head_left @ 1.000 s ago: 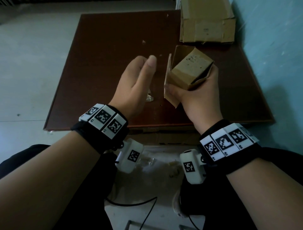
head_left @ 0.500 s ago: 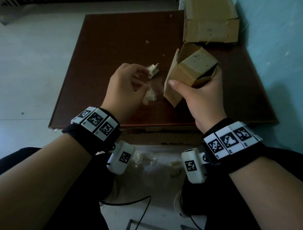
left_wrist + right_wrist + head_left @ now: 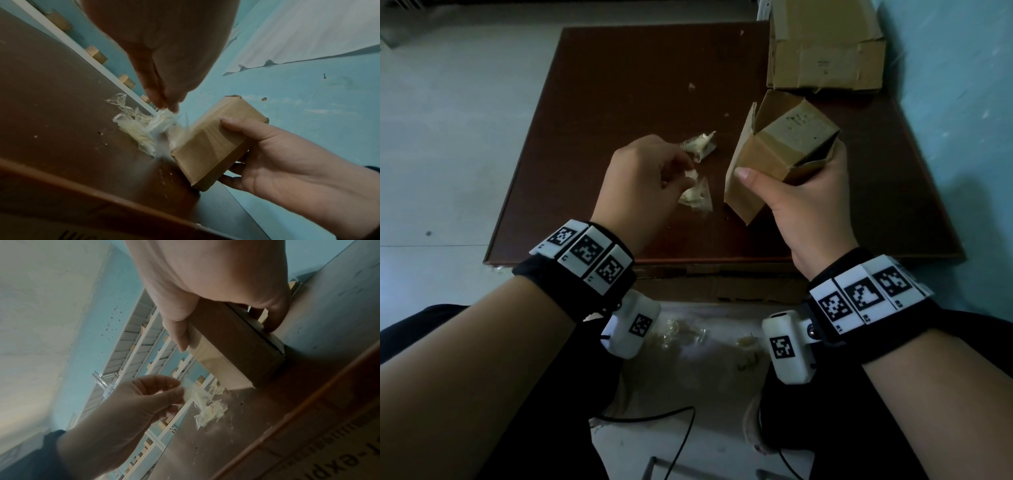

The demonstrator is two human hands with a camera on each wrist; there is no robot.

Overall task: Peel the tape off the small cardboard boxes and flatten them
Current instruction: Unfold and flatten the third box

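- While the right hand (image 3: pixel 808 202) grips the small box (image 3: pixel 784 150) above the table (image 3: pixel 619 68), thumb on its near face and fingers wrapped round the far side, the left hand (image 3: pixel 643 174) pinches a crumpled strip of tape (image 3: pixel 162 120) between thumb and fingertips; the strip hangs just over a wad of tape (image 3: pixel 697 197) lying on the table, with another scrap (image 3: pixel 700 144) near it.
- The step in hand looks like getting rid of the peeled strip; sticky tape tends to cling to skin, so it is best pressed onto the wad on the table and wiped off with the thumb, rather than shaken; whether the strip is quite free of the box I cannot tell, since it is blurred in the left wrist view.
- The box is tilted, one end open with a flap (image 3: pixel 743 178) hanging down toward the table; the right hand should keep its hold light, since a hard squeeze would crease the walls at the wrong place.
- Next the box probably wants turning, so that the other end can be checked for tape; the right wrist view shows a seam (image 3: pixel 259 334) on the underside, and whether tape covers it is unclear.
- Flattening should wait till both ends are open; a flattened box (image 3: pixel 825 51) lies at the far right of the table, a fair place for this one.
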